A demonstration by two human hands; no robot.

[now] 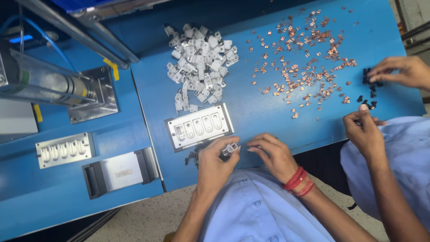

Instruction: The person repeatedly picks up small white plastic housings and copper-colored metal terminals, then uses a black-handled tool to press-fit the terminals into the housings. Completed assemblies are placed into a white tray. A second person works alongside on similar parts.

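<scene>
My left hand (214, 162) pinches a small clear-white plastic part (229, 149) at the near edge of the blue table (251, 112). Close beside it, my right hand (272, 154) has its fingers curled, fingertips almost touching the part; red threads circle that wrist. Just beyond my hands lies a grey metal fixture plate (199, 126) with several oval slots, one slot holding a part. A few small black pieces (193, 155) lie by my left hand. A pile of white plastic parts (199, 60) sits farther back.
Small copper clips (300, 62) are scattered over the right half of the table. A co-worker's two hands (394, 71) handle black pieces (369, 96) at the right. A machine with a cylinder (53, 87), a second slotted plate (65, 150) and a metal block (121, 172) stand at the left.
</scene>
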